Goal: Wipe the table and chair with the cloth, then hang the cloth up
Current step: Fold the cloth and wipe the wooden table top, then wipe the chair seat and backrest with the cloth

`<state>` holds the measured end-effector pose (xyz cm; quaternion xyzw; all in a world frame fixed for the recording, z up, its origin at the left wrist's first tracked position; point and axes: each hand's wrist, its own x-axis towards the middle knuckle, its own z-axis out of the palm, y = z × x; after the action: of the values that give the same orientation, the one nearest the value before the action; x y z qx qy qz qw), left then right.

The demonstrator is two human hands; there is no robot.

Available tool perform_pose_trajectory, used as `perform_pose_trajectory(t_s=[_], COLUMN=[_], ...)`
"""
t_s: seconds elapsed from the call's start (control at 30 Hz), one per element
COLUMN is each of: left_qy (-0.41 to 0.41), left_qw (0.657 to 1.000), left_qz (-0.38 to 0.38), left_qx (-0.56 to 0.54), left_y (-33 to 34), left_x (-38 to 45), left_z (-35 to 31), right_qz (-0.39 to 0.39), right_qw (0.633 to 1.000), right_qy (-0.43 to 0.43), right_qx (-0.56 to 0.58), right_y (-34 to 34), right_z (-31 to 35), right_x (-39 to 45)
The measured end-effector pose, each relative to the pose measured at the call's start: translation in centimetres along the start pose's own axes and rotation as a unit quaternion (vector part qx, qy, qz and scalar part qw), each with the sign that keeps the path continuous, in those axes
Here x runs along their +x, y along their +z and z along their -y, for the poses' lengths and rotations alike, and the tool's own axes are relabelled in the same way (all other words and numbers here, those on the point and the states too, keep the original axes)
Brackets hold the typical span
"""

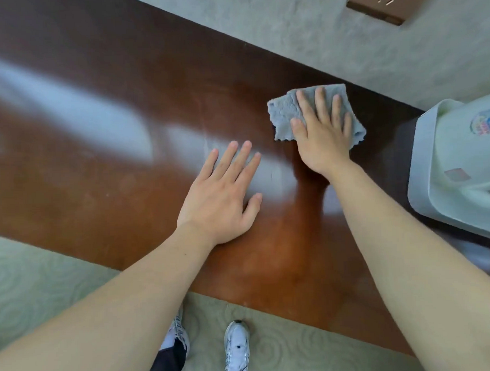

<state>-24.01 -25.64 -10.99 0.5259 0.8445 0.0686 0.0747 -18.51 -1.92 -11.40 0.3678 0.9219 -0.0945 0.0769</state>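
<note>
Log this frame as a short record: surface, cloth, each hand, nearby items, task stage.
surface: brown wooden table, glossy, with window glare
cloth: grey cloth, crumpled, on the table near its far edge
right hand: fingers straight, pressing flat on the cloth
left hand: flat on bare table, fingers spread, apart from the cloth
nearby: pale plastic container at the table's right end; wall socket above
floor: patterned carpet; white sneakers visible
stage: wiping the table; chair not in view; cloth not yet hung
</note>
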Motion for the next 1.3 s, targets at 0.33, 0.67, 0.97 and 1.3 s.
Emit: perform_pose_trajectory(t_s=[0.33,0.67,0.97,1.3], left_qy=[0.014,-0.166,-0.301,-0.423], left_qw=[0.987,0.964,0.777,0.646], left_qz=[-0.162,0.020,-0.125,-0.260], left_qx=[0.004,-0.208,-0.539,-0.580], left_y=[-0.4,-5.2,-11.4,-16.9], left_x=[-1.6,-8.5,-25.6,-48.8], left_z=[-1.3,-5.3,-6.9,-7.2], right_qz=[-0.035,0.063,0.403,0.579], right_qw=[0.995,0.884,0.531,0.544], right_qy=[-0.074,0.018,0.064,-0.077], right_qx=[0.049,0.463,0.743,0.602], right_y=[3.0,-1.5,-8.5,-8.8], right_z=[0.0,0.4,8.8,20.9], right_x=[-16.4,-27.3,-32.8,-45.0])
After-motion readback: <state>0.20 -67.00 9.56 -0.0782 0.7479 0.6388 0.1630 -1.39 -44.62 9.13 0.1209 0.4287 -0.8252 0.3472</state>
